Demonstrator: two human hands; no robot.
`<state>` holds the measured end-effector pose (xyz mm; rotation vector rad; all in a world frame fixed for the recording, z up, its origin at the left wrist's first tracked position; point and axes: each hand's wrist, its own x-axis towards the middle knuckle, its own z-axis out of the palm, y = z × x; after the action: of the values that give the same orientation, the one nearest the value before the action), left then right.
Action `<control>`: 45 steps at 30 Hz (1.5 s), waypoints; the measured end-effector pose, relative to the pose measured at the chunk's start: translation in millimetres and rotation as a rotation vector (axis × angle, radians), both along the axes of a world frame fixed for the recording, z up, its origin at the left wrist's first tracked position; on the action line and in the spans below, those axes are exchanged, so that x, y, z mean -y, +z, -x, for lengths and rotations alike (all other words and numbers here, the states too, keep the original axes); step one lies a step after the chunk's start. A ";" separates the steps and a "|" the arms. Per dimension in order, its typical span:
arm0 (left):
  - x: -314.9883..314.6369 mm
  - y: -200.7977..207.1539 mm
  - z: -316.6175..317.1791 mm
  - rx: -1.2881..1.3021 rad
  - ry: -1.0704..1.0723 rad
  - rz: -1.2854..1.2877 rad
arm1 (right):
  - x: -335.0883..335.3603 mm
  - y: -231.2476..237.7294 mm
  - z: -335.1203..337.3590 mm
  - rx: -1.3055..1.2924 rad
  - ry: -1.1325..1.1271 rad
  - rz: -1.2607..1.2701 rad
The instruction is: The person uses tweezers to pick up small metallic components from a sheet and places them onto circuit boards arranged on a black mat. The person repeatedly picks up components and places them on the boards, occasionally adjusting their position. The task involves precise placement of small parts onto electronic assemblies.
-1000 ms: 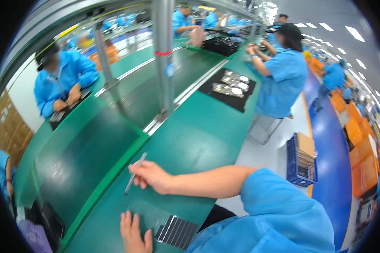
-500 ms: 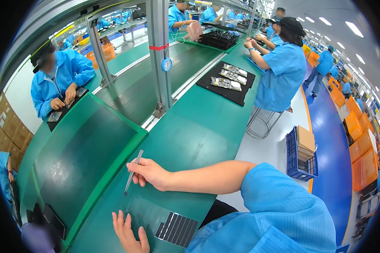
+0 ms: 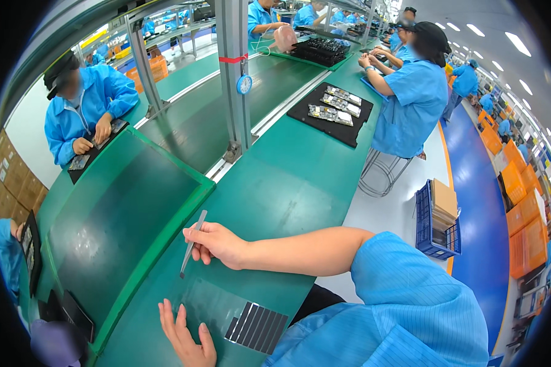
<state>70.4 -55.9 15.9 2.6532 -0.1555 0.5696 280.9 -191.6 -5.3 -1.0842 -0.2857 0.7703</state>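
My right hand [image 3: 219, 246] is closed around a pair of grey metal tweezers [image 3: 194, 241], held slanted with the tip down over the green bench. The tip looks dark; whether a small piece is pinched in it, I cannot tell. Below it, my left hand [image 3: 187, 340] is open, thumb and fingers apart, low over or on the bench. Between my left hand and my body lies a clear sheet [image 3: 203, 298] with a row of black strips [image 3: 255, 328] on its near right part. Neither hand touches the black strips.
A green-edged conveyor belt [image 3: 122, 214] runs along my left, beside a metal post [image 3: 231, 79]. Farther up the bench, a black tray [image 3: 306, 113] carries several circuit boards [image 3: 330, 114]. Co-workers sit beyond and opposite. A blue crate [image 3: 438, 226] stands on the floor at right.
A black tray with parts now shows at the far left, at a co-worker's hand. My hands have barely moved; the tweezers tilt slightly more upright. The whole view has shifted a little.
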 end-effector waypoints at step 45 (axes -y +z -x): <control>7.1 -9.1 -0.9 -0.074 0.059 0.083 | 0.8 1.2 -1.9 0.050 0.062 0.052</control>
<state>71.4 -63.0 6.8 2.6012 -0.0318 0.4848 282.7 -192.3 -4.1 -1.1495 -0.3442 0.8103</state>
